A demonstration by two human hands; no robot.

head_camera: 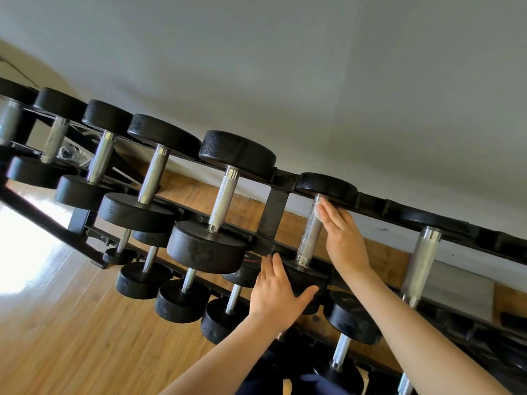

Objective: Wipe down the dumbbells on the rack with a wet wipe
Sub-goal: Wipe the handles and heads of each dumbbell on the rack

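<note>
A black rack holds several black dumbbells with knurled steel handles in tiered rows. One top-row dumbbell stands between my hands. My right hand lies along its handle with straight fingers, pressing a white wet wipe against the upper end of the handle, just under the far head. My left hand rests flat on the near head of that same dumbbell, thumb spread to the right. Most of the wipe is hidden behind my fingers.
A larger dumbbell sits just left of my left hand, and another lies to the right of my right arm. Lower tiers hold smaller dumbbells. Behind the rack is a grey wall; wooden floor lies at the lower left.
</note>
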